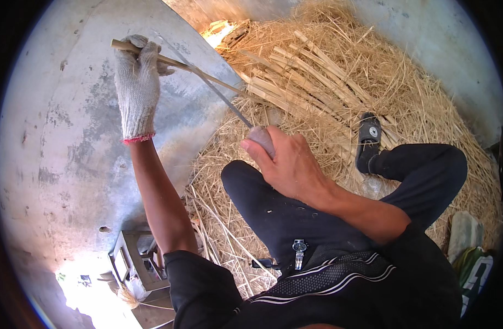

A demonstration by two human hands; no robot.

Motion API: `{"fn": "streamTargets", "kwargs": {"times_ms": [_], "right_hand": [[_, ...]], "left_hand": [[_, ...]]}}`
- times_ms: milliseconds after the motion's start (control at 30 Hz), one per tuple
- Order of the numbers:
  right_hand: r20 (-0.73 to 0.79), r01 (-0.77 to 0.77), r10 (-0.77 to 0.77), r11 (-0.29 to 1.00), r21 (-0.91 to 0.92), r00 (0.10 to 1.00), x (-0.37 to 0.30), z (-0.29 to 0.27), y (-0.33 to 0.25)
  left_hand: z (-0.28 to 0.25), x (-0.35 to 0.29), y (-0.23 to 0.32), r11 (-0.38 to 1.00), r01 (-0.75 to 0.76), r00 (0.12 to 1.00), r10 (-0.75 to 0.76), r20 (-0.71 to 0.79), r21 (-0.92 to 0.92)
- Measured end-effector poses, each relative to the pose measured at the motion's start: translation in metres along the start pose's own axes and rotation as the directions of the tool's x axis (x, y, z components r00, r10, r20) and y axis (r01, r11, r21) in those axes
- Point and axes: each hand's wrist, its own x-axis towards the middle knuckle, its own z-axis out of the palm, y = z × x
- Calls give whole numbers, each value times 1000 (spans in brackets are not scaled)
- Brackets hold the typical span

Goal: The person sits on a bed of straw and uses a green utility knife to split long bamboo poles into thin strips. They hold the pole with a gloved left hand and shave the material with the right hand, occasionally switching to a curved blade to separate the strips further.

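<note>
My left hand (pixel 137 93), in a whitish knitted glove with a red cuff edge, is closed round one end of a long thin bamboo strip (pixel 177 64). The strip slants down to the right toward the shavings. My bare right hand (pixel 298 167) grips the pale handle of a knife (pixel 261 140). Its long narrow blade points up and left and crosses the strip to the right of the glove. Blade and strip appear to meet there, but I cannot tell whether they touch.
A big heap of straw-like shavings (pixel 427 104) covers the floor, with a bundle of split strips (pixel 317 71) on it. My dark shoe (pixel 367 143) rests beside them. A stained grey wall (pixel 59 142) rises at left, near a dark box-like stand (pixel 132 257). A wristwatch (pixel 299 254) lies at my lap.
</note>
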Motion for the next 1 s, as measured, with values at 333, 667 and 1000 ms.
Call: {"fn": "streamTargets", "kwargs": {"times_ms": [333,667,1000], "right_hand": [[-27,10,-11,999,-43,1000,7,-2,1],[106,-222,241,961,-163,965,1,0,60],[15,-173,173,985,18,985,2,-14,17]], "left_hand": [[4,-2,-8,999,-33,997,35,-68,39],[7,8,-3,1000,6,1000,-6,-29,-5],[23,35,5,798,-211,934,-6,-357,-565]]}}
